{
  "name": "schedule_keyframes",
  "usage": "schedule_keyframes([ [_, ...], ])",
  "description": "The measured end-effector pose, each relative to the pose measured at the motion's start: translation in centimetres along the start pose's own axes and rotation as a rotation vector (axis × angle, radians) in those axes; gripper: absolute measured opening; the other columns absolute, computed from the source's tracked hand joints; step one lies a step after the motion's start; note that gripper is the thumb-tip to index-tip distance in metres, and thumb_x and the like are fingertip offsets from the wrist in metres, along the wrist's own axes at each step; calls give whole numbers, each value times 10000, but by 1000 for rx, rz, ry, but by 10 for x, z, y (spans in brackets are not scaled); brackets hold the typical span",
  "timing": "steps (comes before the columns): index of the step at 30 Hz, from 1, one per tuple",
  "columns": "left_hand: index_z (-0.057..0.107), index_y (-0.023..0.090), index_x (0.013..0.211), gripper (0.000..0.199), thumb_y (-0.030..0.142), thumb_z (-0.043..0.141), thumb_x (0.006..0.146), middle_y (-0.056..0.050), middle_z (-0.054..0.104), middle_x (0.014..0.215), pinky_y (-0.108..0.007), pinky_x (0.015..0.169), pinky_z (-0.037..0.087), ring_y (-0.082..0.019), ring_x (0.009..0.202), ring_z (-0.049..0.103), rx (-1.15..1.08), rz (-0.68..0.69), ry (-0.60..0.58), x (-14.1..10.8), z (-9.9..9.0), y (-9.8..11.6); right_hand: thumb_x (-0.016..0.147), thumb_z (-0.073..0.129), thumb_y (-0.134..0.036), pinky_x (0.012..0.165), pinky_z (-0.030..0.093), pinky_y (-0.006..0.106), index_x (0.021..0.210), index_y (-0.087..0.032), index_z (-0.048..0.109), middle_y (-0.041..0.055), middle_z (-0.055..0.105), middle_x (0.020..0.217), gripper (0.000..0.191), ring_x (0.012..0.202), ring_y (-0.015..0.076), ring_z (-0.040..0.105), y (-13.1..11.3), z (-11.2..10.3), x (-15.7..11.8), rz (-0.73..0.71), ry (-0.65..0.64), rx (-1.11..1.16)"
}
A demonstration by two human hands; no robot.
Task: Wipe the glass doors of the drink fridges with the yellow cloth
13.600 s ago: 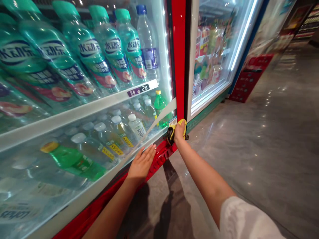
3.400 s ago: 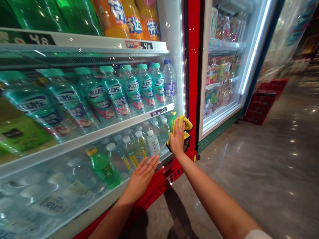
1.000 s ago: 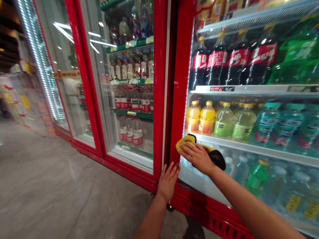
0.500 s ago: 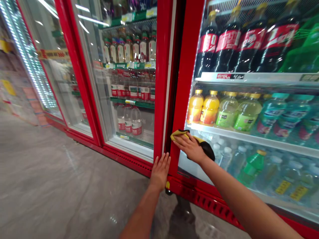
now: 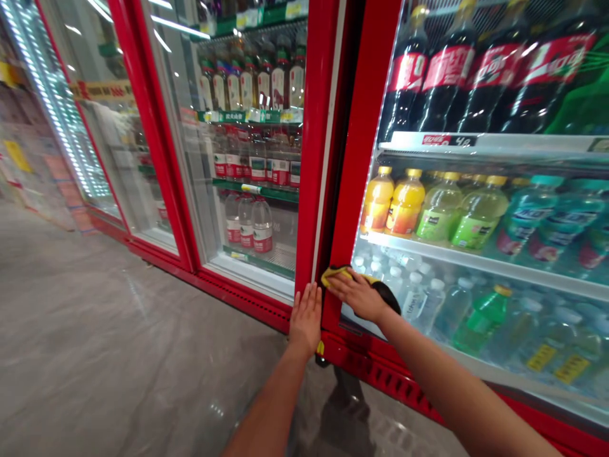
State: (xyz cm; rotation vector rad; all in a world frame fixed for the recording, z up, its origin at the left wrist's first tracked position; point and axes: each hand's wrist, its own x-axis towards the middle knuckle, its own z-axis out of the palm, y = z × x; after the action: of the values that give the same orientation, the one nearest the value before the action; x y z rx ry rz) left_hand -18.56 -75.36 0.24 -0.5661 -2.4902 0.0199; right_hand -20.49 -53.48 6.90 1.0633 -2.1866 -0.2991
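Note:
My right hand (image 5: 358,296) presses a yellow cloth (image 5: 333,274) with a dark side against the lower left part of the red door frame (image 5: 349,190) of the right cooler. Part of the cloth hangs out behind the hand over the glass. My left hand (image 5: 306,320) lies flat on the red frame of the neighbouring cooler (image 5: 311,158), near its bottom corner. Its fingers point up and nothing is in it. A narrow dark gap runs between the two coolers, just between my hands.
Behind the right glass stand cola bottles (image 5: 406,76), yellow juice bottles (image 5: 405,203) and a green bottle (image 5: 483,319). The left cooler holds water bottles (image 5: 261,225). Below is a grey floor (image 5: 118,343); a dark caster (image 5: 322,360) shows under the frame.
My right hand and the cloth have slid a little down the red frame and slightly left. My left hand stays on its frame. The view has shifted slightly.

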Motion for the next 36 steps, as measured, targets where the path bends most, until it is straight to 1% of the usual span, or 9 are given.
schedule_keyframes([
  [3,-47,119,1594,936,72,456,806,-140,160,1662,-500,1247,173,-268,1550,140,-40,-28,3,9,-2,6,888,487,-50,1232,188,543,1513,-260,432,51,387,1606,662,1462,269,358,24,-38,17,268,87,-89],
  [6,41,113,1602,895,40,429,799,-134,156,1664,-489,1250,184,-254,1551,129,-58,-43,5,13,-5,14,872,491,-50,1211,202,569,1547,-234,375,96,362,1615,709,1454,310,358,12,-38,-1,432,142,-182],
  [9,72,109,1602,887,32,418,789,-128,149,1667,-483,1247,212,-251,1554,108,-61,-53,35,14,-8,23,791,490,-1,1208,233,524,1549,-194,367,99,498,1529,791,1380,274,455,-6,-19,-32,236,114,-169],
  [12,87,100,1600,882,34,419,786,-129,139,1668,-482,1245,226,-255,1553,113,-59,-46,35,18,-11,28,784,506,-16,1227,203,491,1537,-236,392,49,564,1476,792,1334,247,498,6,-25,-37,42,105,-133],
  [17,62,103,1600,894,28,418,783,-130,152,1668,-498,1252,209,-245,1553,112,-51,-19,24,26,-20,36,902,502,-108,1221,151,559,1532,-264,407,70,410,1592,656,1418,299,402,27,-55,-20,438,171,-218],
  [24,146,117,1596,866,10,416,780,-110,137,1673,-485,1253,208,-252,1555,79,-53,-21,50,31,-23,42,896,487,-97,1219,226,427,1396,-275,583,-3,603,1437,539,1313,205,516,-22,4,-67,129,-19,-77],
  [30,70,141,1603,917,-33,406,767,-110,125,1672,-506,1244,232,-253,1552,97,-47,43,110,39,-24,54,926,488,-130,1211,176,530,1502,-331,452,15,426,1583,611,1358,278,464,16,-54,-74,575,143,-202],
  [32,22,147,1602,939,-37,414,768,-116,115,1672,-509,1240,244,-254,1552,95,-51,84,145,42,-26,61,915,492,-124,1198,183,557,1525,-329,416,37,436,1576,648,1355,303,458,14,-58,-92,682,194,-245],
  [36,-10,170,1600,929,-42,404,796,-118,118,1673,-511,1234,260,-257,1551,94,-70,140,233,48,-28,76,872,488,-78,1192,226,507,1567,-316,324,35,532,1507,752,1260,256,529,-3,-42,-129,459,145,-202],
])
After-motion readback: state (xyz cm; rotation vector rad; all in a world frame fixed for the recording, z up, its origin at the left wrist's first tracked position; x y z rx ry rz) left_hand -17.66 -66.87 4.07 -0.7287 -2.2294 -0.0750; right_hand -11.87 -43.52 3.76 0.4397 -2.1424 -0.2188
